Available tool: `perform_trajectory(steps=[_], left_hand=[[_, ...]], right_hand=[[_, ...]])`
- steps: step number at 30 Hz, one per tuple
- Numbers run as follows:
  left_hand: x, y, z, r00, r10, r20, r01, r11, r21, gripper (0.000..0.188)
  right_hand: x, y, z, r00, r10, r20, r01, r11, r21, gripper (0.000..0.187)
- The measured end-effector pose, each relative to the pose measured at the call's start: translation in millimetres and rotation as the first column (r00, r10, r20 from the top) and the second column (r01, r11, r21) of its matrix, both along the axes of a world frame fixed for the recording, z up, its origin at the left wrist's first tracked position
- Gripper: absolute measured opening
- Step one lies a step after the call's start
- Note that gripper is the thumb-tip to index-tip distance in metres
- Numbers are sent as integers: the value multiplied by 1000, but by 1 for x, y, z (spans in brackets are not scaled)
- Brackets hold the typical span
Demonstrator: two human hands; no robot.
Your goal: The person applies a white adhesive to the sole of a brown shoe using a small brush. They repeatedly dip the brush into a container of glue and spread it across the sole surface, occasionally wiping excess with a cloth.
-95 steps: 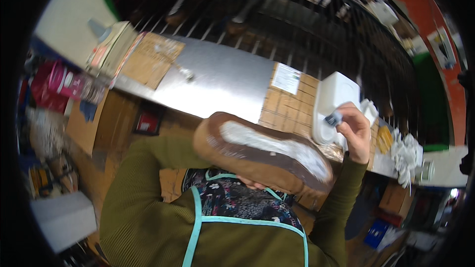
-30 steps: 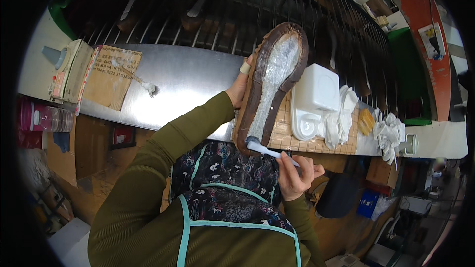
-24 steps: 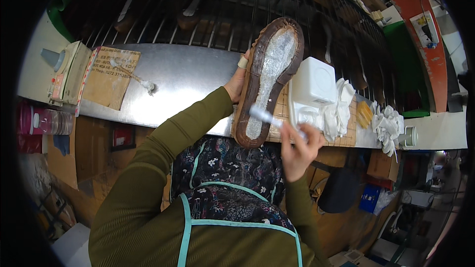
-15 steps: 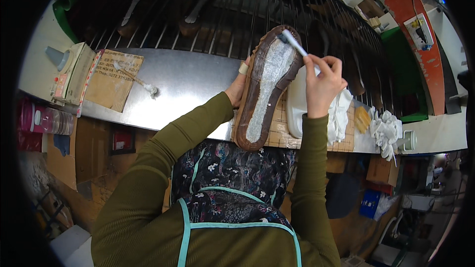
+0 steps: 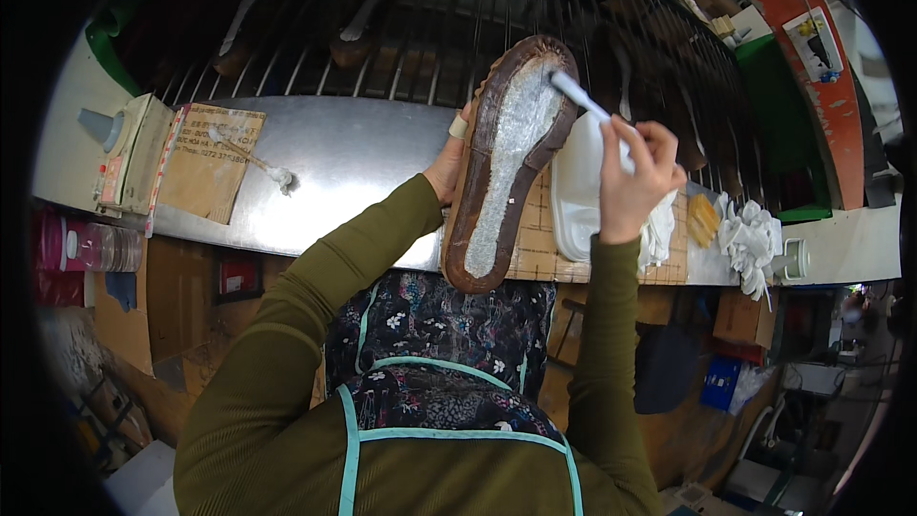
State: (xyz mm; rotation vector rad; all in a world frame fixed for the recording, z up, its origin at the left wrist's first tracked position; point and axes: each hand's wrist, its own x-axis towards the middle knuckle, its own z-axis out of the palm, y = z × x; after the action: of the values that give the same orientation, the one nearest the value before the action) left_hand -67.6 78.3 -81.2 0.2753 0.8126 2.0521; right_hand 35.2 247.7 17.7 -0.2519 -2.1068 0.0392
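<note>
Shoe is clamped in left grip; right grip pinches brush, moved from heel to toe

Shoe underside: faintly glossy, leather-like rim; rough centre
Brush handle: smooth plastic
Bench top: glossy metal
White tub: smooth plastic
Flat sheet: matt cardboard
Sleeve: matt, ribbed cloth

Brown cardboard lies in the frame's left; at right, a yellow block is beside white cloth, perhaps gloves.
</note>
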Motion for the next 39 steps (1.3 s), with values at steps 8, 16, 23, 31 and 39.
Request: perform_trajectory(steps=[8,16,23,31,39], left_hand=[[2,-2,8,1000,-25,-16,26,999,24,93],[2,-2,11,1000,-8,8,8,1000,8,96],[-1,-4,5,1000,-1,1,1,999,-45,97],[15,-15,47,983,113,147,-87,981,-173,93],[0,-17,6,977,113,179,-104,993,-62,92]], right_hand=[[88,-41,11,868,450,211,-160,654,-739,17],[53,-13,15,809,493,321,-239,774,-587,14],[30,-15,-2,991,97,97,-63,949,-309,22],[152,-69,-24,914,302,270,-178,899,-401,26],[170,-4,-41,881,-284,379,346,932,-106,15]])
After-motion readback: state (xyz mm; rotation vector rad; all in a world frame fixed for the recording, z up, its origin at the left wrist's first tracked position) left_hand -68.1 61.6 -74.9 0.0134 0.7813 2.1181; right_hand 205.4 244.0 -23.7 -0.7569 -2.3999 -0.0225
